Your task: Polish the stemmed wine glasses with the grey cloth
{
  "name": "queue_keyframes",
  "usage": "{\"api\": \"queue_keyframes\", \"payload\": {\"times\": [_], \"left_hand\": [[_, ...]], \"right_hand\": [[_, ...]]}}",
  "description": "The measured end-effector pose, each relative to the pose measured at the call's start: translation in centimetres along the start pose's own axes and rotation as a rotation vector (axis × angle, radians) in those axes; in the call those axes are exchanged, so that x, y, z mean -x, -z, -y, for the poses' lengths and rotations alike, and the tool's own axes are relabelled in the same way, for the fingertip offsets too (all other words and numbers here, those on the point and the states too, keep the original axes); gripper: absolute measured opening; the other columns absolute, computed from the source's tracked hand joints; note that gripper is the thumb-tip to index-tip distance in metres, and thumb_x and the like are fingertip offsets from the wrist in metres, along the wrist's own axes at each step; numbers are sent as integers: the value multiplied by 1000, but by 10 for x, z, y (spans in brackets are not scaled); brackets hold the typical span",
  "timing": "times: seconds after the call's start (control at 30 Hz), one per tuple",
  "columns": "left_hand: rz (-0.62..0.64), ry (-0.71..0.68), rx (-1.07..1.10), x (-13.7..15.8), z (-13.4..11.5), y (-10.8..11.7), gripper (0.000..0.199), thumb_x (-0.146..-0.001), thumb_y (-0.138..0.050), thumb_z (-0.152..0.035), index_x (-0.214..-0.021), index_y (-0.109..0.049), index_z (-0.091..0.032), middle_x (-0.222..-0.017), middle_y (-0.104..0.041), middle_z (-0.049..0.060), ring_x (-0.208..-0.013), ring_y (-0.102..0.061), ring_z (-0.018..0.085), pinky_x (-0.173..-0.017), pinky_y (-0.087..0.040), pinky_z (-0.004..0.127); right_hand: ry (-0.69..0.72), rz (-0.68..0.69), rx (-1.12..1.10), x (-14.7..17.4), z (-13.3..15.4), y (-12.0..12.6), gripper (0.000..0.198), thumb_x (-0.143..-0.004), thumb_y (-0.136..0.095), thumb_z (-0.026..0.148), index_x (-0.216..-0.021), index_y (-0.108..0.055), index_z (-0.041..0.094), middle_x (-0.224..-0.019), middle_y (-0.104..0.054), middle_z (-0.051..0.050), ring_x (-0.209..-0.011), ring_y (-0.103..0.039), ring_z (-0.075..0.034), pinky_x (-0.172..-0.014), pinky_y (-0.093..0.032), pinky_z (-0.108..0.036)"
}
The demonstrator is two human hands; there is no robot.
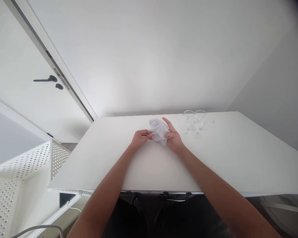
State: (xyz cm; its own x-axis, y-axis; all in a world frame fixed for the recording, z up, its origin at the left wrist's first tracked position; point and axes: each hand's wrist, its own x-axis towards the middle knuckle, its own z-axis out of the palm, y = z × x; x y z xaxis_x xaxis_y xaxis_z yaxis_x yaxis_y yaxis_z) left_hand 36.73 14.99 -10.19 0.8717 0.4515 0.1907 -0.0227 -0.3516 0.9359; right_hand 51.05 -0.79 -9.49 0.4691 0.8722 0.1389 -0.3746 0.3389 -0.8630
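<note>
Above the white table, a clear stemmed glass (155,125) is partly wrapped in a thin white cloth (161,135). Fingers and thumb of my left hand (139,137) are pinched together at the glass's left side, seemingly on its thin stem. My right hand (174,140) cups the cloth from the right, its thumb pressed on the front and its index finger stretched out behind. Cloth and fingers hide much of the bowl. Several clear stemmed glasses (192,123) stand in a group to the right of my right hand.
The white table (96,158) reaches back to a plain wall (149,62). At left are a door with a black handle (45,79) and a white perforated panel (32,158). A grey cable (39,227) curves at the lower left. The table's front edge runs just before my body.
</note>
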Motion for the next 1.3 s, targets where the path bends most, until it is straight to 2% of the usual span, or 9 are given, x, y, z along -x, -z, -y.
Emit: {"api": "queue_keyframes", "payload": {"times": [0.2,0.37,0.5,0.67,0.77,0.9,1.0,1.13,1.3], "left_hand": [[-209,5,-84,-2,4,-1,34,-74,-80,-52,-90,-79,-22,-92,-75,7,-89,-66,23,-79,-50,34],[-186,23,-64,-1,3,-1,35,-73,-80,-54,-82,-77,-20,-90,-75,7,-84,-66,22,-71,-52,32],[-84,43,-2,-1,2,-1,40,-80,-72,-58,-81,-75,-18,-81,-74,7,-77,-66,20,-71,-52,33],[2,0,23,-1,-1,0,52,-92,-56,-62,-70,-70,-17,-83,-72,9,-80,-63,19,-75,-47,33],[84,-3,128,0,-4,0,54,-94,-50,-63,-75,-70,-17,-72,-63,6,-73,-57,17,-74,-44,33],[304,113,360,2,-8,1,49,-94,-54,-61,-93,-71,-16,-66,-46,0,-62,-45,13,-64,-39,31],[444,207,458,3,-8,3,46,-93,-58,-58,-93,-70,-14,-64,-37,-2,-59,-40,12,-59,-33,30],[518,286,514,4,-8,7,41,-91,-64,-54,-82,-66,-14,-63,-35,-2,-57,-37,12,-56,-30,30],[587,325,548,4,-8,7,42,-90,-65,-54,-73,-61,-15,-60,-31,-3,-54,-34,10,-54,-26,29]], "right_hand": [[36,-44,41,1,0,-2,88,-61,-59,12,-145,-47,38,-123,-63,-3,-95,-59,-24,-71,-51,-34],[59,-49,74,2,1,-3,89,-59,-59,11,-143,-50,39,-128,-61,-1,-99,-58,-24,-72,-51,-33],[67,-58,93,1,1,-3,89,-59,-60,11,-143,-49,39,-127,-60,-1,-99,-57,-24,-72,-50,-32],[52,-79,105,-2,-1,-1,90,-59,-60,12,-144,-48,38,-122,-61,-2,-95,-57,-23,-70,-50,-33],[22,-65,100,-4,-1,0,88,-59,-60,10,-142,-50,35,-120,-62,-2,-95,-57,-23,-72,-50,-33],[2,-57,18,-5,0,3,86,-58,-58,9,-141,-52,33,-110,-65,-3,-91,-59,-23,-72,-50,-34],[-18,-10,-36,-4,2,4,89,-58,-57,8,-142,-50,34,-104,-67,-2,-89,-61,-22,-72,-50,-33],[-54,79,-19,-2,2,1,98,-57,-57,6,-149,-43,38,-103,-68,0,-89,-63,-22,-75,-50,-34],[-14,74,-8,0,3,1,102,-57,-57,7,-152,-39,40,-103,-67,0,-89,-62,-21,-71,-49,-31]]}}
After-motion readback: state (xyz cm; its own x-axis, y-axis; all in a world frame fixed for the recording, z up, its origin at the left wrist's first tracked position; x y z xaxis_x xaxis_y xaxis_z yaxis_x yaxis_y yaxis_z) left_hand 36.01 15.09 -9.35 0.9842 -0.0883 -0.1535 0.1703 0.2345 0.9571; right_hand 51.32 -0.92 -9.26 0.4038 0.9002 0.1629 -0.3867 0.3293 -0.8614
